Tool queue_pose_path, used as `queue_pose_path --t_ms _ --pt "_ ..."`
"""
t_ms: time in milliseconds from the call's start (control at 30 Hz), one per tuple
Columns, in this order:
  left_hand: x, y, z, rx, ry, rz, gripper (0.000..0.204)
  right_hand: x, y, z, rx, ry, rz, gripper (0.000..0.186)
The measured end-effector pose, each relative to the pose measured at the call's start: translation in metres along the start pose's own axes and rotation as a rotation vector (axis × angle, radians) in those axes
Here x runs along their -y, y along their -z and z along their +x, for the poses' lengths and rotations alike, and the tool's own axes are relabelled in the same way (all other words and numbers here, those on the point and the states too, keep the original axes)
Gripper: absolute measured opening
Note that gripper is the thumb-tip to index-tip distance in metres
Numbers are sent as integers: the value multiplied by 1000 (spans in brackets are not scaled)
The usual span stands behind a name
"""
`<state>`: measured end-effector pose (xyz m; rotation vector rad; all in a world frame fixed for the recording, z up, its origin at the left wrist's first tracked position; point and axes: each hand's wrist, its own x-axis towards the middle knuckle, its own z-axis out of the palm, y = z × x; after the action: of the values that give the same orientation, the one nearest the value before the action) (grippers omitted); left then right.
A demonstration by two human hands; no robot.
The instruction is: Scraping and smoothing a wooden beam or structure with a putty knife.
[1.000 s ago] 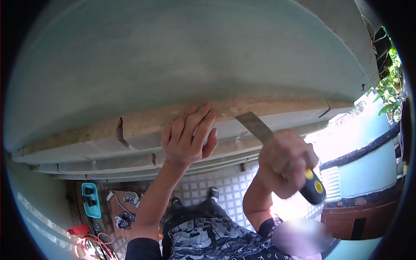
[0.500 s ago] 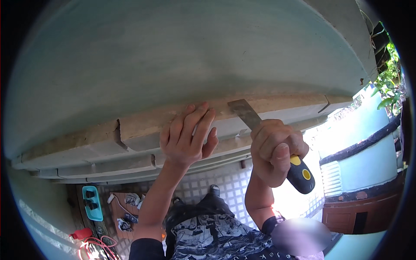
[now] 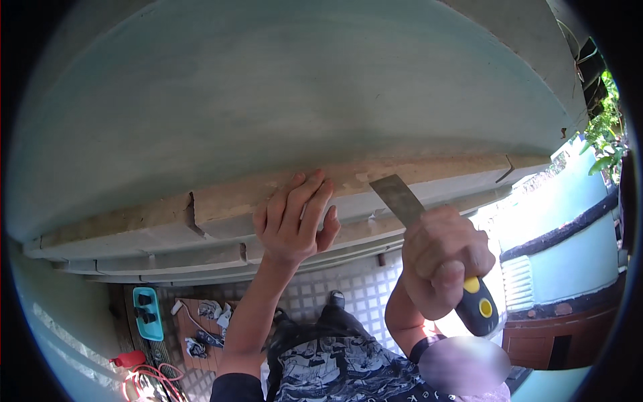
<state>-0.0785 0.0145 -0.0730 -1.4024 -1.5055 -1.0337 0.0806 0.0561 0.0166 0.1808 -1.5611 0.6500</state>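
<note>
My right hand (image 3: pixel 445 258) is wrapped round the black and yellow handle of a putty knife (image 3: pixel 398 199). The flat metal blade points up and left, its tip by the front edge of a pale, dusty ledge (image 3: pixel 429 169). Whether the tip touches the ledge I cannot tell. To the left, my left hand (image 3: pixel 295 218) lies with fingers stretched out over the ledge's edge, holding nothing. Gaps cut across the ledge show left of that hand and at the far right.
A pale green wall (image 3: pixel 301 87) rises behind the ledge. Below, on the floor at left, are a turquoise tray (image 3: pixel 149 328) with dark cups, a brown board (image 3: pixel 191 328) with crumpled items, and a red hose (image 3: pixel 151 375). Plants (image 3: pixel 606 127) hang at the right.
My right hand and the putty knife have moved down and right, drawing the blade toward me from the ledge's top. My left hand stays on the edge. The whole view has shifted slightly.
</note>
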Motion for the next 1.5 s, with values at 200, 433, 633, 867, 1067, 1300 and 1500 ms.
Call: queue_pose_path --t_ms 200,433,633,867,1067,1300,1500 --pt "-2 -1 0 -18 20 11 26 -7 1 7 88 62 64 30" --pt "-4 -3 0 -24 35 -13 24 -8 -3 3 -59 -54 87 36" --pt "-5 -2 5 -62 28 -13 19 -20 7 -2 27 -70 122 37" --pt "-33 37 23 -2 192 -647 33 -16 16 -12 82 -115 95 26" --pt "-77 70 63 203 -214 -996 47 14 2 -23 -254 -526 265 20" --pt "-94 67 85 345 -230 -928 49 50 11 -20 -385 -845 343 38" --pt "-95 46 83 146 -238 -913 30 62 53 -5 256 -550 -527 47"
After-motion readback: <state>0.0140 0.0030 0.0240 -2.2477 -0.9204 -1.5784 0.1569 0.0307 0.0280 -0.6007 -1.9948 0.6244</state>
